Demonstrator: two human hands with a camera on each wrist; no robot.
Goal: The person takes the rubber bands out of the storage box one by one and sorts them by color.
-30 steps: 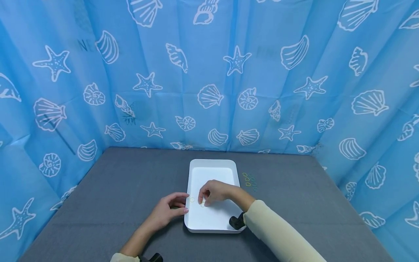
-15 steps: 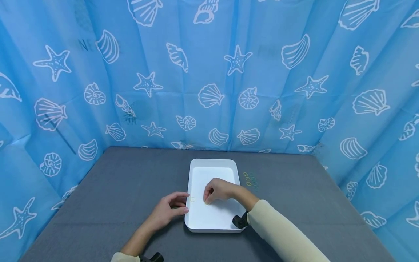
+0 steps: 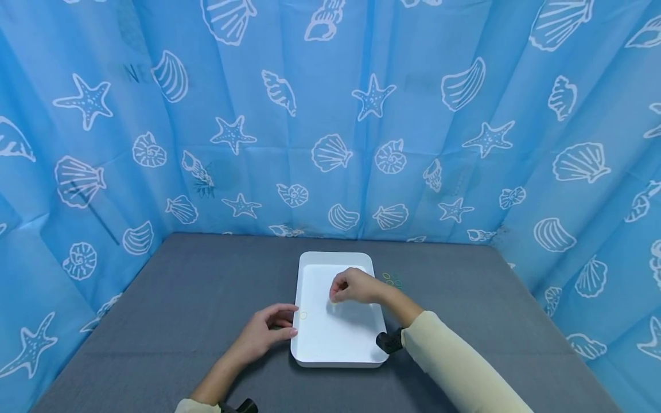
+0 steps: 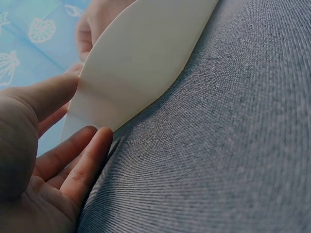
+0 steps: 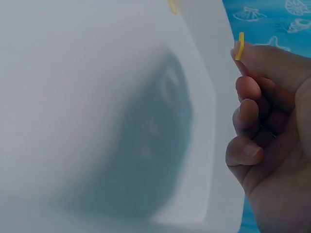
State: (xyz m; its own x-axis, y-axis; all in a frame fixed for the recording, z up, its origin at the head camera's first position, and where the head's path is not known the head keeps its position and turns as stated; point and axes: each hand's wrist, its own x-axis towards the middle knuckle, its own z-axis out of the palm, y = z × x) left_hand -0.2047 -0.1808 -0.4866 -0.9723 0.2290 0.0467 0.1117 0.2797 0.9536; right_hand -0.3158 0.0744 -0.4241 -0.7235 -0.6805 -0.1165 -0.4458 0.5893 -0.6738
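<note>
In the head view my right hand (image 3: 356, 285) is over the far half of a white tray (image 3: 335, 347). Its thumb and forefinger pinch a small yellow rubber band (image 5: 240, 46), which shows clearly in the right wrist view, raised above the tray floor. The other fingers are curled toward the palm. A second yellow rubber band (image 3: 303, 315) lies in the tray by its left wall. My left hand (image 3: 265, 330) touches the tray's left side from outside, its fingertips against the wall and rim.
Right of the tray, several yellow rubber bands (image 3: 387, 277) and green ones (image 3: 398, 284) lie on the grey cloth-covered table (image 3: 217, 275), partly behind my right wrist. A blue shell-patterned curtain (image 3: 320, 115) hangs around the table's back and sides.
My right hand has taken hold of a yellow rubber band from the tray floor, lifted it, and moved toward the tray's far right. My left hand stays where it was.
</note>
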